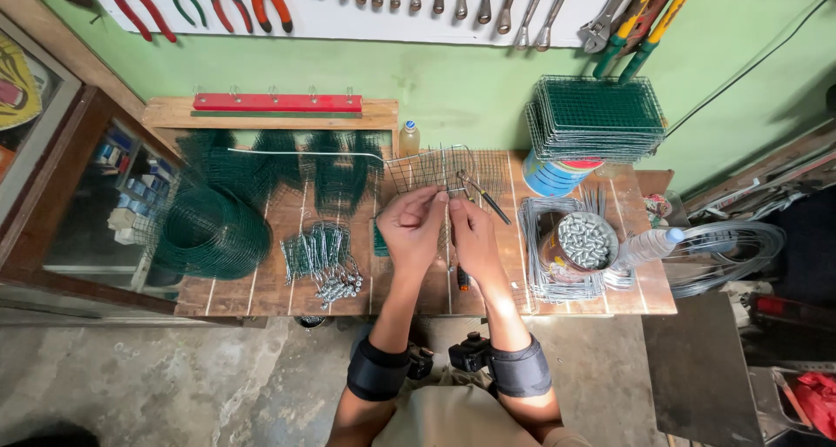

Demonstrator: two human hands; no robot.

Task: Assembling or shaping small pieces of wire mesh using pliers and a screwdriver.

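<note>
Lighting: bright, even, diffuse daylight; source not visible. Shadows: soft, short; darker under wooden bench point(261, 290) front edge & at far right corner. Glare: mild sheen on white tool board point(348, 20) & glass cabinet point(78, 194) at left. Focus: sharp at centre; fine wire mesh point(435, 168) blends slightly. Distortion: wide-angle lens, wall & bench lines bow toward edges. No motion blur. Colours saturated, esp. green wall point(453, 81).

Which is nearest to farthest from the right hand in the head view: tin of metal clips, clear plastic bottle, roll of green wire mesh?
From the right hand:
1. Tin of metal clips, just to its right.
2. Clear plastic bottle, further right, past the tin.
3. Roll of green wire mesh, far left of the bench.
</note>
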